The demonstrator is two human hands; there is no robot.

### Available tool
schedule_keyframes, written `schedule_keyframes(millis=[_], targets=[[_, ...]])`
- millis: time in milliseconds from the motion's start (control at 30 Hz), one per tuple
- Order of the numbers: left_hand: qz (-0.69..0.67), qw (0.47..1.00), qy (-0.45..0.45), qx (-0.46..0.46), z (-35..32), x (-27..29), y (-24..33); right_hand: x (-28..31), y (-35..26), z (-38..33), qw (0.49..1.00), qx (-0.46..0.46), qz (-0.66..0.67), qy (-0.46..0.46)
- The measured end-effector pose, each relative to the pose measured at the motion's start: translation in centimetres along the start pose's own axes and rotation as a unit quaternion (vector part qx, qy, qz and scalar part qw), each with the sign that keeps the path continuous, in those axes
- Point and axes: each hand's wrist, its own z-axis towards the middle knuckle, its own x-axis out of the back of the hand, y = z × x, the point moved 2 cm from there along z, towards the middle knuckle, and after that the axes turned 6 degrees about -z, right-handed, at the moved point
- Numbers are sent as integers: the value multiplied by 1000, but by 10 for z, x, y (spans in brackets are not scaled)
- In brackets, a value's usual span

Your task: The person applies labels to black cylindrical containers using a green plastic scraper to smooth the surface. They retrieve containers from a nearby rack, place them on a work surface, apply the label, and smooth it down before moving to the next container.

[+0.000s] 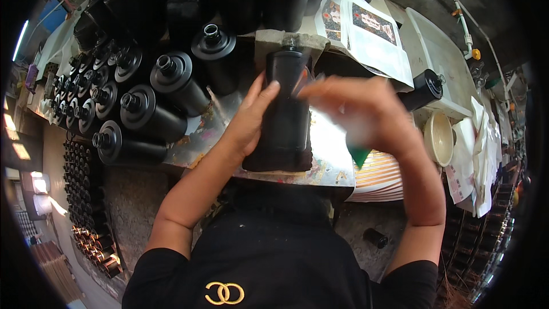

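A matte black bottle lies in front of me with its neck pointing away from me. The neck end rests by a greyish block, and a dark pad is under the near end. My left hand grips the bottle's left side, thumb on top and its other fingers mostly hidden. On the bottle's right side, my right hand is raised with its fingers bent toward the surface. Motion blurs it, and a pale smear beneath the palm cannot be made out. A green pointed piece shows below that hand.
Many black bottles crowd the left and far side. Printed sheets lie at the back right, near another black bottle. A cream bowl and white cloths or papers are farther right. Striped sheets sit at the table's edge.
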Motion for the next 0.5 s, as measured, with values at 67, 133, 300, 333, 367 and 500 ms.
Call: schedule_keyframes(millis=[67,133,300,333,367,500], targets=[[-54,998,-20,18,5,13,-1,-23,-24,-4,984,32,-136,-110],[-72,996,-31,39,2,2,4,-43,-31,-17,987,38,-107,-116],[60,998,-5,-17,-5,0,17,-47,-21,-34,986,-117,119,-28],[67,998,-13,-13,1,5,12,-47,-10,-37,955,-240,175,-6],[74,997,-21,-10,13,15,3,-43,0,-31,890,-406,202,45],[44,998,-51,-17,20,17,-1,-74,63,-44,788,-486,376,45]])
